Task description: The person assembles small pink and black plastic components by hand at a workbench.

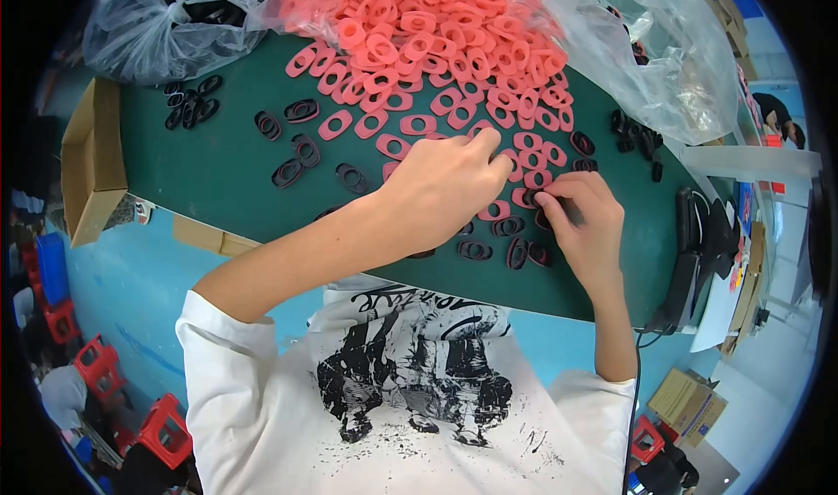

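Well, my green worktop (188,172) carries clear bags (646,89) and a heap of pink rings (436,10); my left forearm (301,255) blocks some view. My left hand (436,176) curls down, its grip unclear; the fingers of my right hand (592,220) pinch a black ring (531,196) over a pink ring (519,197), apparently pairing them, which calls next for careful lining-up.

The left hand (447,179) arches palm-down, the right hand (592,220) pinching.

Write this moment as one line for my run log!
left hand: above pink rings | right hand: fingertips at black piece | rest: green table, cardboard box
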A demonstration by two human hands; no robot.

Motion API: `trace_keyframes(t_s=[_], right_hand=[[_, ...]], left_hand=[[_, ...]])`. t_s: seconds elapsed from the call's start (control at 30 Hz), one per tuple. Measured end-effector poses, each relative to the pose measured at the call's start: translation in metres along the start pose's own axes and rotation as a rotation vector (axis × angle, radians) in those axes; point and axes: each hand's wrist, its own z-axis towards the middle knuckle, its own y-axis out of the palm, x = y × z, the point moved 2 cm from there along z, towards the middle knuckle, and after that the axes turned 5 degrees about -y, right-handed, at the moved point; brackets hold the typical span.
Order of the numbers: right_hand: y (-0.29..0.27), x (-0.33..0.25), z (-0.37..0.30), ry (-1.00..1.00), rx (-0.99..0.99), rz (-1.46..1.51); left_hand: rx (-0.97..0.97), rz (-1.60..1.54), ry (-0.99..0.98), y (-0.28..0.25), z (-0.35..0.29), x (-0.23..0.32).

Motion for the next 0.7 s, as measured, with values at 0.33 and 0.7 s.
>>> trace_keyframes(t_s=[0.33,0.7], right_hand=[[0.005,-0.006,0.013,-0.264,-0.069,-0.262],[0.002,-0.011,0.007,-0.408,-0.041,-0.164]], left_hand=[[0.095,0.079,0.002,0.0,-0.002,0.005],[0.027,0.039,0.031,-0.006,0.001,0.0]])
